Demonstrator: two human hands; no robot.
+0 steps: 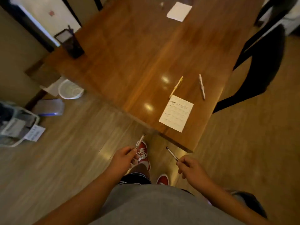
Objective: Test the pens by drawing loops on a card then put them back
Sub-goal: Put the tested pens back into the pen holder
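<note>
Standing off the near corner of the wooden table (129, 62), both hands low over the floor, off the tabletop.

Left hand (125, 157): fingers curled round a white pen (140, 142), gripped at its lower end, free end pointing up toward the table corner. Right hand (191, 168): pinching a dark pen (171, 153) at its lower end, barrel angled up and left. Held pens well apart, touching neither each other nor the table.

On the table near the corner: white card (176, 113), flat, rows of loops drawn on it, top row darkest, lower rows faint. Yellow pen (177, 86) lying just beyond the card, lower end at the card's far-left corner; touching it or not, cannot tell through the blur. Grey-white pen (202, 86) lying right of the yellow one, apart from it and from the card.

Far left corner of the table: dark mesh pen cup (73, 47), upright, something dark sticking out of the top, well apart from card and loose pens. Far end: second white sheet (179, 11), small pale item (161, 4) near it, too blurred to identify.

Around: black chair (259, 65) at the table's right side, white wastebasket (61, 92) on the floor by the left edge, grey crate (36, 118) of mixed stuff further left. Red shoes (143, 155) on the floor between the hands.
</note>
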